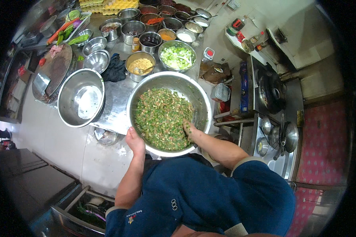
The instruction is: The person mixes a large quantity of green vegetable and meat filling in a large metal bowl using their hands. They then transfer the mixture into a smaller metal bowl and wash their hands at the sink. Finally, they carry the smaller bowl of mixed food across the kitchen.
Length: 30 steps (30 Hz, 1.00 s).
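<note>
A large stainless steel bowl (201, 89) stands at the front of the steel table, close against my body. Inside lies a heap of chopped green filling (163, 118) with pale and pinkish bits, piled toward the bowl's left and near side. My left hand (134, 140) grips the rim at the near left. Fingers of my right hand (190, 130) are sunk into the filling at its right edge, with green bits stuck to the skin; the fingertips are hidden, so their grip does not show. Left of this bowl sits a second deep steel bowl (87, 100), empty but for specks.
Behind the bowl stand a pot of yellow crumbs with a spoon (140, 65), a bowl of chopped scallions (178, 56) and several seasoning pots (149, 40). A cleaver (42, 83) rests on a round chopping block (57, 63) at left. The stove (270, 89) is at right.
</note>
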### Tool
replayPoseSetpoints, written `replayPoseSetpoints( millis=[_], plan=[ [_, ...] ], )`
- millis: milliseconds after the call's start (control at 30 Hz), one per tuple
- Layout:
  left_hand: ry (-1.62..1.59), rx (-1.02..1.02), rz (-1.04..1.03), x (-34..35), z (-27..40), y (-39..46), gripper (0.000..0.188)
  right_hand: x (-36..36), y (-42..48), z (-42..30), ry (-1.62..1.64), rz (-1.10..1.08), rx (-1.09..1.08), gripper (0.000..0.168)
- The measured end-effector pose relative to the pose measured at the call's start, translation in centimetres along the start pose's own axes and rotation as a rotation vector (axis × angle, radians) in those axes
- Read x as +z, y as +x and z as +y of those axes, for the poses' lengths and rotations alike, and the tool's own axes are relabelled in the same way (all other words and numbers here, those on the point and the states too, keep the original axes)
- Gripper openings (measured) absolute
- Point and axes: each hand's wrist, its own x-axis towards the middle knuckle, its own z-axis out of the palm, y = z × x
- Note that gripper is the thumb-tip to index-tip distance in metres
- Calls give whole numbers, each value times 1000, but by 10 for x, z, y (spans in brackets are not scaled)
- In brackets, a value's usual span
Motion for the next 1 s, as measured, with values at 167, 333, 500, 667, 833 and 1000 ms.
replayPoseSetpoints(
  millis=[167,333,500,667,833,1000],
  plan=[
    [-15,-1,-89,-6,6,-5,39,11,-7,-13,93,-149,-4,46],
    [11,-9,-159,-16,11,-8,41,59,-175,-112,-399,-21,-172,78],
    [-26,74,-100,-12,-11,-4,40,74,-196,-153,-756,-254,-1081,54],
    [-74,44,-98,-5,-3,-9,39,111,-161,-113,-1457,4,-937,57],
    [-107,103,-96,-6,-9,-1,39,121,-132,-101,-1744,-251,-858,75],
    [-36,82,-88,-9,-11,-3,39,43,-80,-184,-1252,-180,-876,68]
  ],
)
